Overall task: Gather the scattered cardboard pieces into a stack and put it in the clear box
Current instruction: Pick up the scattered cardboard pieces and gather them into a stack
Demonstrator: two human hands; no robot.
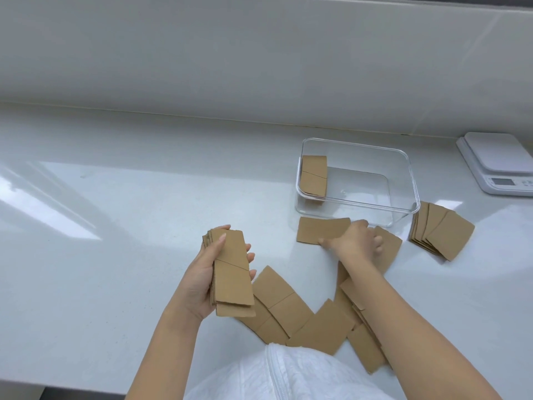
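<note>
My left hand (202,272) grips a stack of brown cardboard pieces (230,272) held above the counter. My right hand (353,241) rests palm down on loose cardboard, its fingers on a flat piece (320,232) just in front of the clear box (403,183); whether it has hold of that piece I cannot tell. The box holds a small stack of cardboard (313,175) leaning in its left end. Several more pieces (288,307) lie fanned out near the counter's front edge, and another fanned pile (441,235) lies right of the box.
A white kitchen scale (499,160) stands at the far right by the wall. The white counter (115,197) stretches left, backed by a pale wall. My white garment (274,373) shows at the bottom.
</note>
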